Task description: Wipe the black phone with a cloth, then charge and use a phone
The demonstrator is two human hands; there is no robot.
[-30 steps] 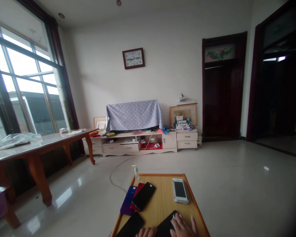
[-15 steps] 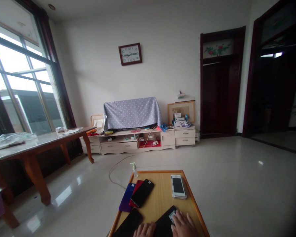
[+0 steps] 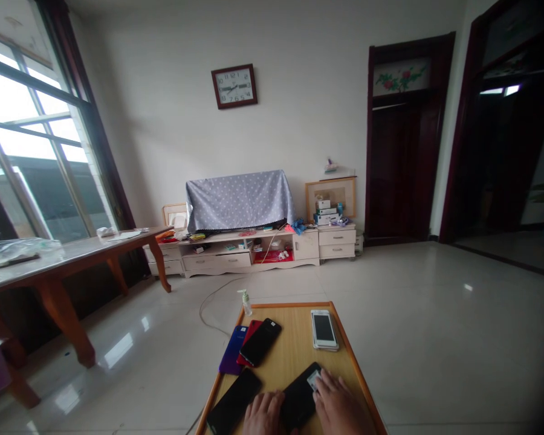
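Note:
A black smartphone (image 3: 294, 403) lies slanted on a small wooden table (image 3: 294, 326), between my two hands. My left hand (image 3: 263, 414) has its fingers bent together at the phone's left edge, holding it. My right hand (image 3: 340, 403) grips the right edge, and its fingertips rest on a small whitish patch (image 3: 314, 379) near the phone's top. Fingers partly cover that patch. Left of my left hand lies another black smartphone (image 3: 234, 400). Farther back, a third black phone (image 3: 262, 342) overlaps a red phone (image 3: 249, 339) and a blue phone (image 3: 233, 350).
White phones (image 3: 324, 329) lie stacked near the table's right edge. A pump bottle (image 3: 246, 302) stands at the far left corner. Beyond are a long table (image 3: 86, 254) at left and a low white cabinet (image 3: 226, 261) by the wall. A cable (image 3: 202, 314) runs over the floor.
The camera view has shifted slightly, so the small table and both hands sit a little higher in the picture. Both hands stay at the same black smartphone.

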